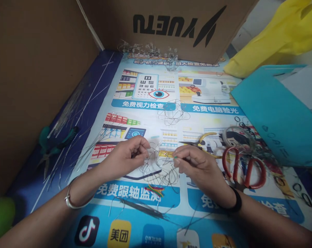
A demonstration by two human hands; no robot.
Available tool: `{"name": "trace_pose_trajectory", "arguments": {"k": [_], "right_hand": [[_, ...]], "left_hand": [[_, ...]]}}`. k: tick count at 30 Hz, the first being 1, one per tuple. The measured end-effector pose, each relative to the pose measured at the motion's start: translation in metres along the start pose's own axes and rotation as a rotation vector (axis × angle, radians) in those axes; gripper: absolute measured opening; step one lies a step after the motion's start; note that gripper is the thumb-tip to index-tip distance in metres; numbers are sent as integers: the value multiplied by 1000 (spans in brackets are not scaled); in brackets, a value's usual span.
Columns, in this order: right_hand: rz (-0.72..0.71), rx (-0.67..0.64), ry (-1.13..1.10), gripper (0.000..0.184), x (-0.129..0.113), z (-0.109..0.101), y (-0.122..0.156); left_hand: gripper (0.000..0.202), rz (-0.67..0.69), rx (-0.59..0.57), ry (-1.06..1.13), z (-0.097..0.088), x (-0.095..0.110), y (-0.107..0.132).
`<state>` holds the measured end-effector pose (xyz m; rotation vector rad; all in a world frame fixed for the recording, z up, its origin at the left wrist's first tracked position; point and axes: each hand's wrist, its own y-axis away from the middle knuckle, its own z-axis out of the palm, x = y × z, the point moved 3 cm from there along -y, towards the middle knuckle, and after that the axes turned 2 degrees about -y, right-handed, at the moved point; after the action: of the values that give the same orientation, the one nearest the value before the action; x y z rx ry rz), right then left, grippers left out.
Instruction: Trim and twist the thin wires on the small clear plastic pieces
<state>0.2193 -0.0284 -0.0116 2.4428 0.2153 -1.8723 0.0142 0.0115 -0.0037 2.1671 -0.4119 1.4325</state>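
My left hand (132, 155) pinches thin silvery wire between thumb and fingertips. Facing it, my right hand (193, 162) is closed in a pinch too, with a small green bit showing at its fingertips and fine wire running into it. Between and below them is a loose tangle of bent wire (162, 174); which strands are held is hard to make out. Just under the tangle lie short red, yellow and green strips (155, 190). A bundle of straight dark wires (143, 208) rests nearer to me. Another wire tangle (173, 112) lies beyond my hands.
Red-handled scissors (256, 174), yellow-handled scissors (205, 137) and a clear tape roll (238, 136) lie to the right. Teal-handled pliers (55, 146) and loose wires (70, 106) are left. Beaded wire pieces (151, 51) sit against a cardboard wall (161, 41). A teal folder (272, 110) stands right.
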Motion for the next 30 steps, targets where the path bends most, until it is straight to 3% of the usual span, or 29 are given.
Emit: {"name": "trace_pose_trajectory", "arguments": {"k": [30], "right_hand": [[-80,-11,80,8,-5,-1,-2]], "left_hand": [[13,-7,21,-31,-1,3,-1]]}}
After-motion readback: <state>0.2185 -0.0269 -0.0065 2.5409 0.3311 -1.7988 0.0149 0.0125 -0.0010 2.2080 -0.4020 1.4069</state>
